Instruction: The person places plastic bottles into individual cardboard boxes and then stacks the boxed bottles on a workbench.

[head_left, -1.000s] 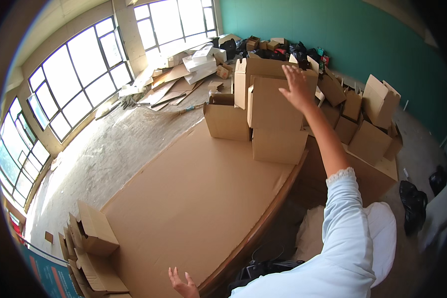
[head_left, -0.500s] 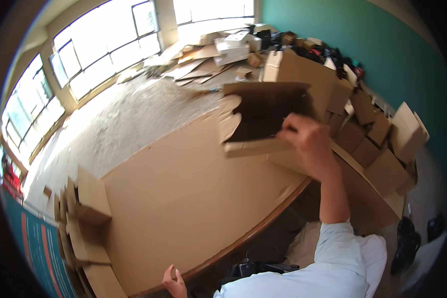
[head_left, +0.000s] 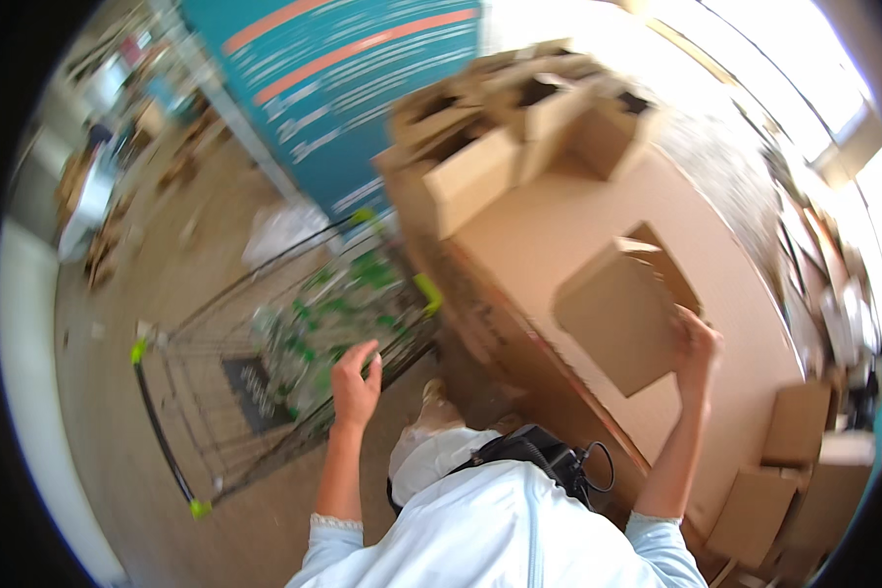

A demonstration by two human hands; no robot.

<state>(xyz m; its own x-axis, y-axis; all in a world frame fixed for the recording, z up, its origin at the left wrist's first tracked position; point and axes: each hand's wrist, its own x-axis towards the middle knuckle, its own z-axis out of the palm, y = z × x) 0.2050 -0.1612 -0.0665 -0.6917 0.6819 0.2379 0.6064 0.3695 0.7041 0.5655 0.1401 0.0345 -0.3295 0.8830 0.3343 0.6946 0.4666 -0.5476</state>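
Observation:
My right hand [head_left: 696, 348] grips an open-topped brown cardboard box [head_left: 622, 314] by its right-hand edge. That box is held tilted over the big cardboard-covered surface [head_left: 755, 333]; whether it touches the surface I cannot tell. My left hand [head_left: 358, 382] is empty, thumb and fingers apart, beside the near side of a wire shopping cart [head_left: 181, 412] with lime-green corners. In the cart lie several clear plastic bottles [head_left: 338, 309] with green parts, blurred by motion. Other open cardboard boxes [head_left: 475, 181] stand grouped at the far end of the surface.
A teal printed panel [head_left: 353, 88] rises behind the boxes. On the floor beyond the cart lies a white plastic bag [head_left: 284, 233]. More cardboard boxes [head_left: 755, 510] are piled at the lower right. A black bag [head_left: 549, 456] hangs at my waist.
My view has swung left, bringing the cart and panel into sight. My right hand has carried its box toward the grouped boxes. My left hand has come up near the cart.

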